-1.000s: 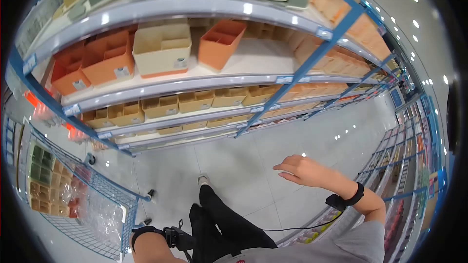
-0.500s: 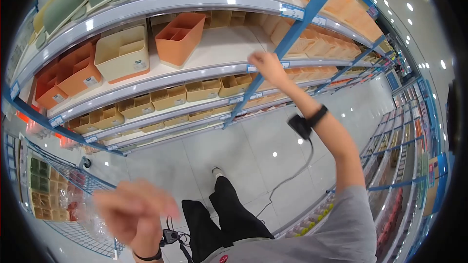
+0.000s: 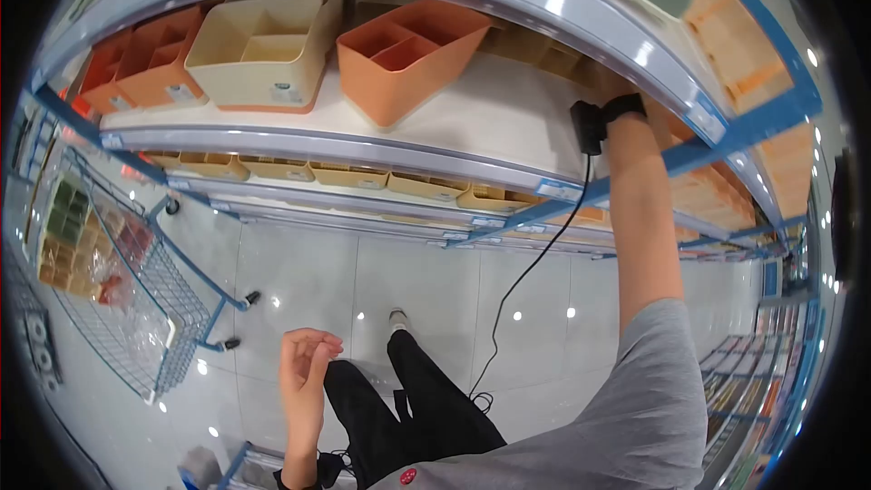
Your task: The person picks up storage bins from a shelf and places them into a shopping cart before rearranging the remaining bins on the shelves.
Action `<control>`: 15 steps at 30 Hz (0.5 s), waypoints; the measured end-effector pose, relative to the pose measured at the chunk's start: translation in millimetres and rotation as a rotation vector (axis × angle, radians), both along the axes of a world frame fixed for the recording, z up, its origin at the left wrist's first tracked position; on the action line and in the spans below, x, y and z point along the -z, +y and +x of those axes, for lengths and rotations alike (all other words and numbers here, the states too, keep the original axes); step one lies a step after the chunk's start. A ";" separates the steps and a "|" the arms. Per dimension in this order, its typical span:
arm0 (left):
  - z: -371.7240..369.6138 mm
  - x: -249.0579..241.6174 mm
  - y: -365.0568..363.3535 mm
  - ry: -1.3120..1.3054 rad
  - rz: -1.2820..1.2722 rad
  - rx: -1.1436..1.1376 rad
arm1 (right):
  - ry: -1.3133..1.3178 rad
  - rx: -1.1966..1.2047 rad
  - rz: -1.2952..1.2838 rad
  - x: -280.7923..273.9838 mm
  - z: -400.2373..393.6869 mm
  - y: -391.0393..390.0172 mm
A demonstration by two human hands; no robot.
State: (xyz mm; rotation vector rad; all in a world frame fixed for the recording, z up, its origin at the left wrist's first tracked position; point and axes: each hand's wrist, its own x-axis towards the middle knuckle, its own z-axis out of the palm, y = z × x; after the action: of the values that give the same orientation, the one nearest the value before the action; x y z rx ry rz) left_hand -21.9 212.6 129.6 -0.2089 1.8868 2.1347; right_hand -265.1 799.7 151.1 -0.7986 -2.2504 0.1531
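My right arm reaches deep into the shelf, past the upper shelf edge. Only a dim part of my right hand (image 3: 610, 78) shows beyond the black wristband (image 3: 624, 107); its fingers are hidden. It is nearest to tan divided boxes (image 3: 552, 56) at the back of the shelf. To its left sits an orange divided storage box (image 3: 410, 68), turned at an angle. Beside that stands a cream divided box (image 3: 259, 45) with a label. My left hand (image 3: 307, 358) hangs low over the floor, its fingers loosely curled and holding nothing.
A wire shopping cart (image 3: 186, 331) with stacked divided boxes (image 3: 68, 263) and clear plastic stands at the left. A blue shelf post (image 3: 762, 127) rises near my right arm. A black cable (image 3: 508, 299) hangs from the wrist device. More orange boxes (image 3: 161, 59) line the shelf.
My right hand has moved from in front of the shelf edge into the shelf. My left hand has moved slightly right. The view has come nearer to the shelf, and more of the cart shows.
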 end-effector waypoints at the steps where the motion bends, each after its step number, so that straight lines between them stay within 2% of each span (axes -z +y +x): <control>1: -0.4 3.4 4.2 0.002 0.007 -0.005 | 0.025 0.002 -0.018 -0.9 -1.3 4.6; 8: -6.9 11.4 22.3 0.024 0.035 0.020 | 0.308 -0.049 -0.093 -9.9 7.7 10.8; 15: -20.7 2.2 44.0 0.048 0.122 0.126 | 0.733 -0.243 0.199 -8.1 21.0 -60.7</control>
State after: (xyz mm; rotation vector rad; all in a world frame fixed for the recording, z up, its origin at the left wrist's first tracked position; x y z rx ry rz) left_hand -42.6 256.6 127.4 -0.0132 1.7382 2.1783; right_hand -244.0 739.1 159.2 -0.2841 -1.6186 0.2798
